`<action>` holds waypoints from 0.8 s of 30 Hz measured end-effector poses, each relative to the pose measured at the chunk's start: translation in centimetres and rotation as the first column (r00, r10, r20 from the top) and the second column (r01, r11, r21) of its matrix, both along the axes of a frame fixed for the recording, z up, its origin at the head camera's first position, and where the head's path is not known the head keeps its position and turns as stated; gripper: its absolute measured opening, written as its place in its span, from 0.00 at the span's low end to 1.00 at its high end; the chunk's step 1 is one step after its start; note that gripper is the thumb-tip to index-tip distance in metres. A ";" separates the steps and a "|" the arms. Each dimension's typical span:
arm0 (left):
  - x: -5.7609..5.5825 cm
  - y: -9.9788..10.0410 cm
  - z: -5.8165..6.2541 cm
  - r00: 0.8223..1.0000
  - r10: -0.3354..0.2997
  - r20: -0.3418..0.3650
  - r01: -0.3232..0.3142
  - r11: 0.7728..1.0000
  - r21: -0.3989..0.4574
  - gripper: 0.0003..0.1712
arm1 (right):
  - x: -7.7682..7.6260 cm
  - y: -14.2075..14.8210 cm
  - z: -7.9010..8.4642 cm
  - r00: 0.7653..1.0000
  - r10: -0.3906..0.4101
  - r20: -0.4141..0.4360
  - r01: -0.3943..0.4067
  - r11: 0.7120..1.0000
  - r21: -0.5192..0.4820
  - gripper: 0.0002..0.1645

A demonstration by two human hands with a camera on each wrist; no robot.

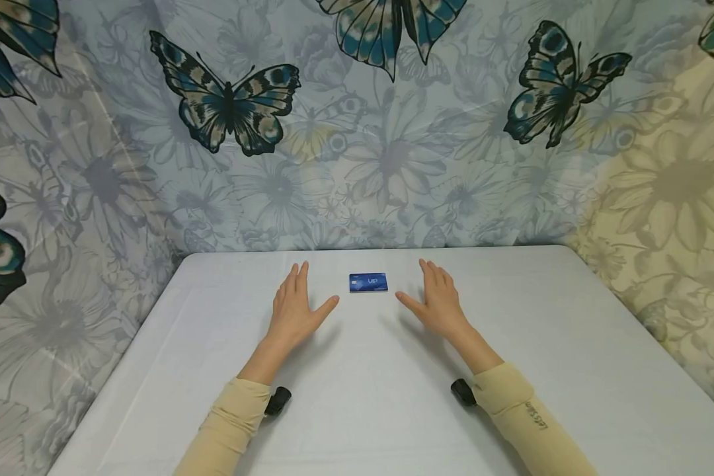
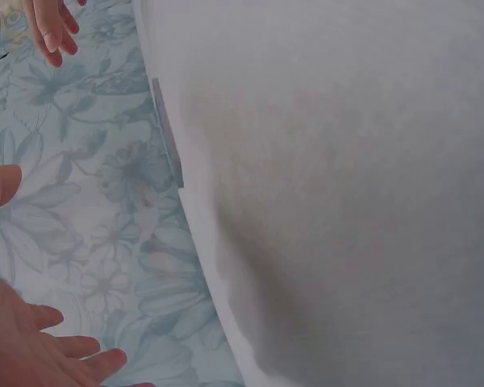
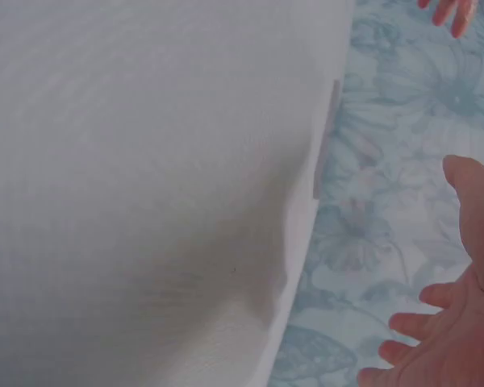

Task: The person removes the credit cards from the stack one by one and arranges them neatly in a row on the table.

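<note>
Head view: rectangular blue card (image 1: 368, 283), pale "VIP" lettering, between left grip (image 1: 293, 313) and right grip (image 1: 441, 307), fingers apart.

Left hand (image 1: 293, 312), right hand (image 1: 443, 307) apart; fingers straight, thumbs spread inward, arms (image 1: 229, 423) reaching forward.

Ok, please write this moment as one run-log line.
left hand: hovering, empty | right hand: hovering, empty | VIP card: flat on white table, between hands, untouched

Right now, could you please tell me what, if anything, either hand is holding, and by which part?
Nothing is held: the left hand and right hand are open, and the blue VIP card lies on the white table between them, untouched.
</note>
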State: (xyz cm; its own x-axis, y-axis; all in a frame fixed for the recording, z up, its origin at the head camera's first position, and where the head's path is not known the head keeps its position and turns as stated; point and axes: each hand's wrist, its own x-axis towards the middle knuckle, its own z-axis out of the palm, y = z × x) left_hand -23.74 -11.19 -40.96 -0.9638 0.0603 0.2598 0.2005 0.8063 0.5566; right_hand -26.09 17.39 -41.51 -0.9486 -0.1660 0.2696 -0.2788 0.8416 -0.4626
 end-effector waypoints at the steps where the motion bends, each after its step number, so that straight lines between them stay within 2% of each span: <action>1: 0.0 0.0 0.0 1.000 -0.003 -0.005 0.003 1.000 0.024 0.55 | 0.0 0.1 0.0 1.000 0.004 0.001 -0.004 1.000 -0.022 0.54; 6: -0.1 -0.1 -0.3 1.000 -0.020 -0.007 0.021 0.991 0.135 0.53 | -0.1 0.3 -0.3 0.999 0.035 0.005 -0.034 0.992 -0.122 0.52; 12: -0.2 -0.1 -0.5 0.999 -0.049 -0.007 0.049 0.962 0.268 0.49 | -0.2 0.5 -0.2 0.997 0.065 -0.029 -0.069 0.979 -0.191 0.47; 19: 0.0 0.0 -0.6 0.997 -0.081 -0.003 0.075 0.905 0.419 0.44 | -0.1 0.6 -0.3 0.998 0.063 0.007 -0.060 0.965 -0.256 0.44; 24: 0.1 0.0 -0.7 0.993 -0.115 -0.001 0.100 0.865 0.492 0.42 | 0.1 0.3 -0.2 0.994 0.104 0.032 -0.087 0.936 -0.340 0.41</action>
State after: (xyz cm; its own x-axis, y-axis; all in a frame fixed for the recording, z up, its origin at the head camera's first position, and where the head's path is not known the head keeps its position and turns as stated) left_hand -23.65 -11.20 -41.68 -0.9659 0.0361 0.2565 0.2489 0.4026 0.8809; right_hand -25.99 17.71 -41.73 -0.9460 -0.1638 0.2798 -0.3204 0.6042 -0.7296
